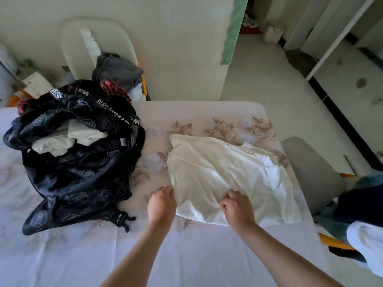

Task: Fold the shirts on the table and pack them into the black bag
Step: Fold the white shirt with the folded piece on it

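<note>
Head view looks steeply down onto the table [186,255].

The table [186,255] fills the lower frame. The bag [78,175] sits on it at the left, with clothes [68,137] in its mouth. The shirt [223,175] lies on the table right of centre, apart from the bag. The left hand [162,204] grips the shirt's near left edge. The right hand [238,206] grips its near edge, further right. In the upper left, behind the bag, a chair [74,44] carries a heap of garments [118,71]. A second chair [310,172] stands at the table's right side.
</note>
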Available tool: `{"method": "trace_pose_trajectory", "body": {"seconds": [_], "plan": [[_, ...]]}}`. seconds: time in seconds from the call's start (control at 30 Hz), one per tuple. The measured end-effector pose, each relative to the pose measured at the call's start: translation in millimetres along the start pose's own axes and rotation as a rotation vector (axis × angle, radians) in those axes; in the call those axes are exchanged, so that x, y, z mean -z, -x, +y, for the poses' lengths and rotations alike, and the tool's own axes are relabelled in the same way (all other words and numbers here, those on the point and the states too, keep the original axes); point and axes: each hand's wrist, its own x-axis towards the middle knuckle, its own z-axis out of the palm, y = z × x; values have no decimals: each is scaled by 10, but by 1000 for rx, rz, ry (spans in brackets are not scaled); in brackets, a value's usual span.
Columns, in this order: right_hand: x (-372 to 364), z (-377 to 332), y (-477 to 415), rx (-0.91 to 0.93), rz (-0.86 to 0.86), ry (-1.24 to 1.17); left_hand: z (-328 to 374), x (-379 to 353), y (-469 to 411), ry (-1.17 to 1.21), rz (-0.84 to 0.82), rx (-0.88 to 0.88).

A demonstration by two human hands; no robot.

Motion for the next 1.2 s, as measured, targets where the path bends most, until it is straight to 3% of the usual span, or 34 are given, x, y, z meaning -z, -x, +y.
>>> {"method": "trace_pose_trajectory", "body": {"seconds": [0.13,0.2,0.3,0.4,0.47,0.5,0.57,0.63,0.73,0.83,0.9,0.97,1.07,1.2], "plan": [[146,57,6,55,80,-134,161,159,67,590,10,288],[259,98,69,87,128,-222,162,270,99,768,27,366],[320,182,196,212,114,-210,-22,345,144,339,-82,211],[239,213,311,351,-41,-220,-258,290,200,-121,-290,131],[213,177,369,348,-181,-245,-371,212,275,-473,-272,77],[212,156,393,317,-254,-274,-396,168,312,-569,-176,18],[227,115,425,227,-318,-354,-389,81,347,-474,-45,-214],[257,165,434,113,-286,-399,-334,-2,333,-320,-204,-391],[321,429,431,39,-39,-311,-106,-36,297,-422,-411,-303],[459,808,456,-245,222,-189,268,-65,229,-717,-378,-235],[552,1045,509,-560,146,-122,530,-138,200,-720,-311,-287],[532,1281,589,-739,-55,-29,775,-298,195,-500,-274,-373],[451,1521,632,-709,-50,-151,1164,-613,278,-233,-374,-582],[516,1778,644,-799,89,-447,1432,-968,392,-471,-564,-583]]}}
